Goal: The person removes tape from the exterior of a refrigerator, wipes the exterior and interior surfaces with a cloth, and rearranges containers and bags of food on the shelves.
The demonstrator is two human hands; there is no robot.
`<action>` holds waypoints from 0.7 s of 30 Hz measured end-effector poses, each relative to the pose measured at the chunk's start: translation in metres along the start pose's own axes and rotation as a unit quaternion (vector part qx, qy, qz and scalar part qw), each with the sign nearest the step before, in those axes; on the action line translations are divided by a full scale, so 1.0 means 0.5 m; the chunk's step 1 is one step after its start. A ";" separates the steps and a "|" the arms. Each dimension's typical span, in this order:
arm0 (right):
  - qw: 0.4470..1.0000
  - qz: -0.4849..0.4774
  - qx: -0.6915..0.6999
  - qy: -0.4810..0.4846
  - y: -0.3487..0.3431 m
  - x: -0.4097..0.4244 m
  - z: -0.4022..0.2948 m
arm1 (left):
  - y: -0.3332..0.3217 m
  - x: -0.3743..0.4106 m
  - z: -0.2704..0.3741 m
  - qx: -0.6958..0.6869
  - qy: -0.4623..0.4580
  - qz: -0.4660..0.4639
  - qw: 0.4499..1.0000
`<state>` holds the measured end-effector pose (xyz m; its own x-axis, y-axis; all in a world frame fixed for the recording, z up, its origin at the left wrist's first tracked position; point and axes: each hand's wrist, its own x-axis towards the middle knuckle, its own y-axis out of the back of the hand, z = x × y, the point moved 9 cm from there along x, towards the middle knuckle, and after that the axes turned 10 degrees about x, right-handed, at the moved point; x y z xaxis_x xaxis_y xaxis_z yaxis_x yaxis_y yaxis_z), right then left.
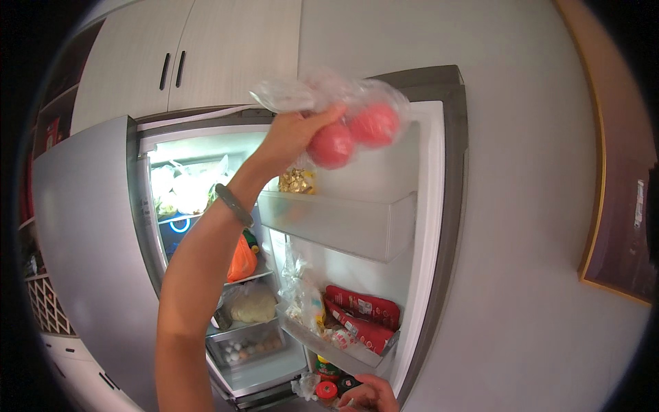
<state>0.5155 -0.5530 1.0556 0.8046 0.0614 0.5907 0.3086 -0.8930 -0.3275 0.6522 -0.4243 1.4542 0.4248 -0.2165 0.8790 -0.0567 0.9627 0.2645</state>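
Observation:
My left hand, its arm wearing a dark bangle, holds up a clear plastic bag in front of the open refrigerator door's upper part. Inside the bag are round pinkish-red fruits, at least two in plain sight; their kind is not certain. Behind and below the bag is the top door bin, with a gold-wrapped packet in it. Low in the picture, my right hand is beside a red-lidded jar and a dark-lidded jar. Its fingers are bent and partly cut off, so its grip is unclear.
Red packets and a knotted clear bag fill the middle door bin. On the lit shelves are bagged vegetables, an orange bag and a pale bagged item. Eggs lie in a drawer below.

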 end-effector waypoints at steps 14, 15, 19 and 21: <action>0.999 0.022 0.016 0.024 0.020 -0.003 0.004 | -0.115 -0.011 -0.005 0.341 -0.166 -0.157 0.912; 0.999 0.023 0.014 0.023 0.021 -0.003 0.007 | -0.117 -0.010 -0.002 0.318 -0.161 -0.168 0.919; 0.999 0.018 0.006 0.025 0.020 -0.003 0.011 | -0.067 -0.002 -0.026 0.282 -0.072 -0.138 0.947; 0.999 0.015 0.003 0.029 0.016 -0.001 0.008 | -0.044 0.004 -0.012 0.250 -0.065 -0.081 0.963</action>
<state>0.5195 -0.5585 1.0498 0.7824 0.0088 0.6227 0.2885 -0.8913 -0.3499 0.6598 -0.4451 1.4478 0.3492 -0.4076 0.8437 -0.4414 0.7227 0.5319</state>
